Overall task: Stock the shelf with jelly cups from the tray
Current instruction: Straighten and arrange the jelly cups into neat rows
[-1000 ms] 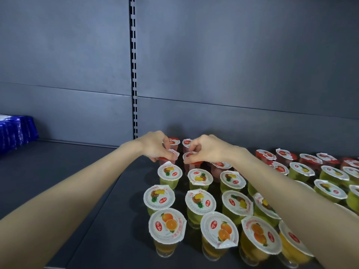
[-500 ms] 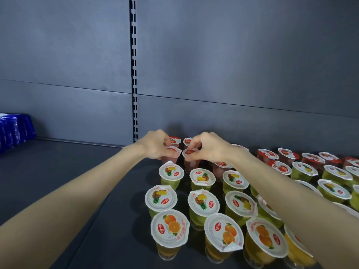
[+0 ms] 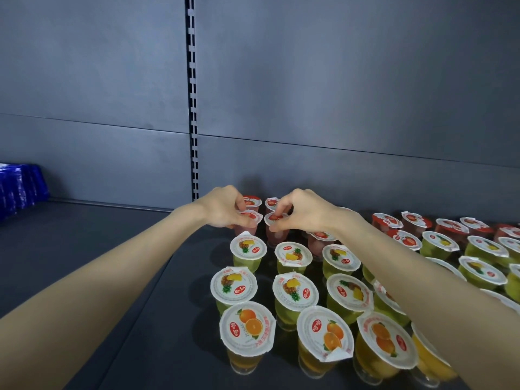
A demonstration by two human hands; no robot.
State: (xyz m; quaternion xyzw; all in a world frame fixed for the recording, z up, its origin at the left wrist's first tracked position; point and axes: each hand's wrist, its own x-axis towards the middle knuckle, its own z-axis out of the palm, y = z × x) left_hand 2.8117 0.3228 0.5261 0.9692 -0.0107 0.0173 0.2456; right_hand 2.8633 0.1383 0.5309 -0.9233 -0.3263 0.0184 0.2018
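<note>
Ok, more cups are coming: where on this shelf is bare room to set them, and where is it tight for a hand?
Free: the shelf from the blue packs to the leftmost cups. Crowded: everything right of that column, cups in close rows with narrow gaps. At the back the left hand and right hand each pinch a red cup.

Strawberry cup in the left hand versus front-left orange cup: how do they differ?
The strawberry cup holds pink jelly; the orange cup amber. The left hand pinches the strawberry cup; the orange cup stands untouched. The strawberry cup is far back, the orange cup in front. Both upright, white-lidded.
</note>
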